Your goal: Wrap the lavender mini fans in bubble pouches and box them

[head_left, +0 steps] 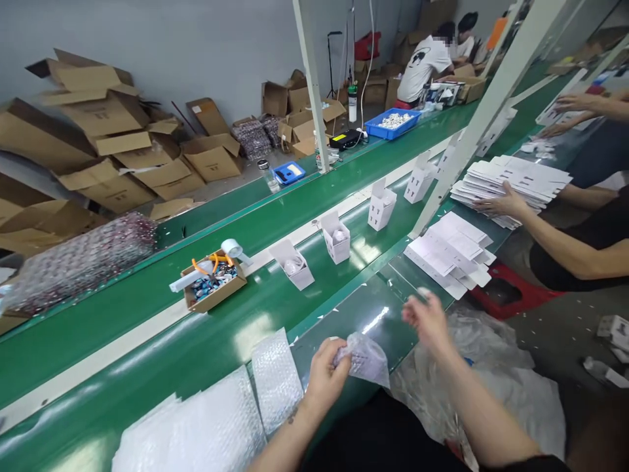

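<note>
My left hand [327,372] is closed on a clear bubble wrap bag [369,359] at the near edge of the work surface. Something pale seems to be inside, but the wrap hides what it is. To the right, my right hand [428,320] is raised over the surface, slightly blurred, its fingers loosely bent and apart with nothing visible in them. A single bubble wrap pouch [278,370] lies left of my left hand, beside a stack of bubble wrap pouches [206,423]. Flat white cartons [449,252] lie beyond my right hand.
Several open white boxes [337,241] stand in a row on the green conveyor belt [236,334], some with round white items. A cardboard tray [216,298] holds small parts and orange-handled pliers. At right, a co-worker's hand [506,204] rests on stacked cartons. A white post [484,124] rises nearby.
</note>
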Motion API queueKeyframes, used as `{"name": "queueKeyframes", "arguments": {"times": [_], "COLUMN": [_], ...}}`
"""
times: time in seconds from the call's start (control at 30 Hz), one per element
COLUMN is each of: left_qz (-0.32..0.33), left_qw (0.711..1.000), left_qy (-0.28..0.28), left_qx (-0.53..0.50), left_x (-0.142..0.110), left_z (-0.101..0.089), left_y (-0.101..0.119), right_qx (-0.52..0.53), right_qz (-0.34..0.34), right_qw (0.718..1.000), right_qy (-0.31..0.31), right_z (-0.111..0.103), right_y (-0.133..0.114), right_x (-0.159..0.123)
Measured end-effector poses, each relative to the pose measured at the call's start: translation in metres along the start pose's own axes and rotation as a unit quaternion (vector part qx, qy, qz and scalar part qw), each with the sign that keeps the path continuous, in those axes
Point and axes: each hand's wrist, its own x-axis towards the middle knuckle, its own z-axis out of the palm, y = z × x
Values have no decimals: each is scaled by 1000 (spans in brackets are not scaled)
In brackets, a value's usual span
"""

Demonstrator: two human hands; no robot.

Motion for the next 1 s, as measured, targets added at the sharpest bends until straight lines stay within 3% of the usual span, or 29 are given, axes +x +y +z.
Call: {"name": "queueKeyframes", "arguments": {"times": [0.03,0.13,0.23,0.33,0.47,0.53,0.57,0.63,0.67,0.73,0.83,0.93,1.0], "left_qz": [-10,-62,-125,-167,-177,-159,-147,-111,-86,-25,59,100,95], "left_qw": [1000,997,985,967,922,907,910,938,958,977,938,895,879], "left_qy": [8,8,32,88,173,193,195,195,199,213,190,46,-36], "left_qx": [-1,-49,-116,-170,-297,-338,-336,-263,-187,14,285,431,465], "left_x": [1,4,6,12,28,37,39,40,37,24,1,-9,-9], "left_z": [3,4,-6,-26,-51,-56,-57,-61,-64,-72,-79,-73,-66], "left_y": [-3,-6,-6,-6,5,14,18,22,22,20,19,27,34], "right_qx": [-3,-26,-67,-126,-225,-306,-346,-400,-407,-402,-380,-368,-367], "right_qz": [-12,-17,-25,-45,-100,-197,-257,-360,-394,-447,-495,-511,-510], "right_qw": [999,993,987,982,969,928,889,801,772,744,726,684,665], "right_qy": [49,114,144,134,27,-84,-152,-263,-288,-291,-290,-369,-404], "right_z": [-16,-50,-63,-65,-47,-27,-15,10,22,41,60,69,70], "right_y": [-10,-27,-17,10,38,46,50,59,64,75,88,97,102], "right_x": [31,107,132,105,35,4,-8,-25,-30,-37,-48,-65,-74]}}
